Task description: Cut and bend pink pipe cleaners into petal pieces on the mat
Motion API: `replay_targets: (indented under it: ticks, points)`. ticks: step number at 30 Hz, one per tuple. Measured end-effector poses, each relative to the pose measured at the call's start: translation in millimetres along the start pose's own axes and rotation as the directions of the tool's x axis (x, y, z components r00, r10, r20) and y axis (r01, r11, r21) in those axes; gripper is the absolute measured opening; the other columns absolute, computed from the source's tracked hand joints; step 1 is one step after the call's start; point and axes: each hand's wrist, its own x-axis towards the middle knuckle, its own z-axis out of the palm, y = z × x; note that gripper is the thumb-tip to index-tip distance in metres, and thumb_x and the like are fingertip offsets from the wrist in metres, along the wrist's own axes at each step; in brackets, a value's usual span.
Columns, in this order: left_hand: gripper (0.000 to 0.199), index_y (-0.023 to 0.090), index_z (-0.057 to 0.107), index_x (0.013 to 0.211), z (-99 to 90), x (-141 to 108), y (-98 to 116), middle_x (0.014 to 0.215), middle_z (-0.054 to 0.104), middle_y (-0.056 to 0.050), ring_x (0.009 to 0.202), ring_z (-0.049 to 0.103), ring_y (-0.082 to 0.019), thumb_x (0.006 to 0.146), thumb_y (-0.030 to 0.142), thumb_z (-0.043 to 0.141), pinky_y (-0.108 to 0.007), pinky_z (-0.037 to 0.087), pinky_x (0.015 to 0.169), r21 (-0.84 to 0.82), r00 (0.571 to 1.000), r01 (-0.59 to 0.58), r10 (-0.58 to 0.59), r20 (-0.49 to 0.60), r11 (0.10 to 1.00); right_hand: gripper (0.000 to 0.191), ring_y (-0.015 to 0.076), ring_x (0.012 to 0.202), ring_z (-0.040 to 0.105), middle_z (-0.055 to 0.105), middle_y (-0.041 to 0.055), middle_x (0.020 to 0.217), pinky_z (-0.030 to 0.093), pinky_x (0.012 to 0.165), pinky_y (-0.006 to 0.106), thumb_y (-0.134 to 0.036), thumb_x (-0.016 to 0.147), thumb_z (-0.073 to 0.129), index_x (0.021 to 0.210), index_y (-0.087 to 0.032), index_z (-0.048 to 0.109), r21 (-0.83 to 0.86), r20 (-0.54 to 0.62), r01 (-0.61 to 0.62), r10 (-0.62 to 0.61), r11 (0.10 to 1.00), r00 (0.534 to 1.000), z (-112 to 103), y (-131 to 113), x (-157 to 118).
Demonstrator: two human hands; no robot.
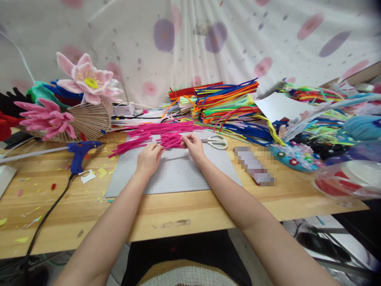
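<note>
Over the grey cutting mat (178, 178), both my hands are at a small pile of cut magenta pipe cleaners (170, 140). My left hand (149, 159) is closed at the pile's near left side, its fingertips pinching a magenta pipe cleaner. On the pile's right side, my right hand (194, 147) has thumb and fingers pinched on magenta pipe cleaner ends. How many strands each hand holds is too small to tell. Longer magenta pipe cleaners (133, 143) lie behind and to the left. White-handled scissors (217, 142) rest just right of my right hand.
A blue glue gun (80, 155) with a black cord stands at left, near pink fuzzy flowers (89, 79) and a woven fan (89, 119). Bundles of coloured pipe cleaners (226, 101) line the back. On the right are a blurred-out phone-like object (254, 166) and a plastic-wrapped tub (351, 178).
</note>
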Motion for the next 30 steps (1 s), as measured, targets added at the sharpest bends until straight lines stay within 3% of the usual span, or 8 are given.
replay_targets:
  ticks: [3,6,10,12,15,23,27,30]
  points:
    - [0.026,0.017,0.061,0.086,2.9,0.8,-2.8,0.088,0.06,-0.006,0.081,0.054,-0.016,0.084,0.034,0.041,-0.027,0.042,0.074,-0.2,0.988,0.106,-0.126,-0.092,0.974,0.036,0.0068,0.045,0.044,0.054,-0.0041,0.052,0.036,0.047,0.021,-0.051,0.062,0.062,0.065,-0.019,0.047,0.004,0.047,-0.017,0.016,1.0,0.999,-1.7,-0.7,-0.7]
    - [0.022,0.017,0.06,0.08,8.6,8.4,2.4,0.073,0.058,-0.002,0.063,0.052,-0.011,0.081,0.036,0.047,-0.025,0.043,0.062,-0.504,0.934,0.236,-0.338,-0.12,0.831,0.035,0.0067,0.045,0.044,0.053,-0.0042,0.051,0.034,0.046,0.02,-0.05,0.061,0.064,0.064,-0.018,0.05,-0.034,0.17,-0.018,0.023,0.999,0.985,0.3,-1.1,-4.5]
    - [0.02,0.016,0.057,0.076,14.6,23.2,16.4,0.058,0.052,0.003,0.042,0.043,-0.006,0.074,0.036,0.056,-0.02,0.038,0.045,-0.884,0.845,0.293,-0.531,0.061,0.365,0.031,0.0072,0.049,0.046,0.053,-0.0035,0.054,0.034,0.046,0.019,-0.047,0.067,0.061,0.065,-0.018,0.052,-0.061,0.268,0.019,-0.002,0.998,0.963,2.1,-4.0,-8.9]
    - [0.018,0.015,0.057,0.075,16.1,27.4,23.4,0.059,0.053,0.004,0.042,0.043,-0.004,0.07,0.032,0.061,-0.019,0.038,0.043,-0.94,0.806,0.303,-0.569,0.164,0.158,0.03,0.0074,0.052,0.047,0.053,-0.0029,0.057,0.035,0.046,0.019,-0.046,0.069,0.059,0.065,-0.017,0.052,-0.06,0.295,0.026,-0.007,0.998,0.956,1.9,-6.1,-10.4]
    - [0.02,0.014,0.057,0.074,18.6,27.2,29.1,0.059,0.053,0.004,0.045,0.046,-0.003,0.065,0.028,0.067,-0.018,0.041,0.045,-0.944,0.769,0.328,-0.57,0.288,-0.034,0.03,0.0067,0.052,0.046,0.052,-0.0026,0.059,0.036,0.047,0.019,-0.045,0.069,0.059,0.064,-0.016,0.053,-0.088,0.354,-0.008,0.039,0.996,0.935,1.3,-8.0,-12.1]
    - [0.023,0.013,0.058,0.073,23.2,19.2,18.5,0.061,0.055,0.005,0.048,0.049,-0.003,0.058,0.024,0.072,-0.015,0.043,0.044,-0.932,0.762,0.315,-0.538,0.361,-0.18,0.031,0.0053,0.046,0.041,0.047,-0.0048,0.05,0.033,0.045,0.018,-0.043,0.068,0.06,0.064,-0.014,0.053,-0.194,0.525,-0.081,0.174,0.978,0.833,4.0,-4.2,-15.6]
    - [0.024,0.014,0.059,0.081,19.9,16.2,18.7,0.064,0.057,0.004,0.049,0.05,-0.002,0.061,0.02,0.071,-0.013,0.038,0.043,-0.871,0.77,0.407,-0.409,0.49,-0.276,0.029,0.0055,0.047,0.043,0.047,-0.0043,0.053,0.034,0.045,0.018,-0.041,0.07,0.058,0.064,-0.014,0.051,-0.211,0.553,-0.083,0.189,0.974,0.811,3.0,-2.8,-15.3]
    - [0.024,0.012,0.062,0.083,19.4,13.8,21.2,0.061,0.057,0.003,0.048,0.048,-0.002,0.065,0.026,0.069,-0.013,0.034,0.042,-0.847,0.796,0.47,-0.295,0.528,-0.247,0.025,0.0055,0.048,0.043,0.048,-0.0041,0.055,0.034,0.045,0.018,-0.038,0.07,0.056,0.065,-0.014,0.051,-0.225,0.587,-0.074,0.196,0.972,0.786,2.4,-0.5,-14.6]
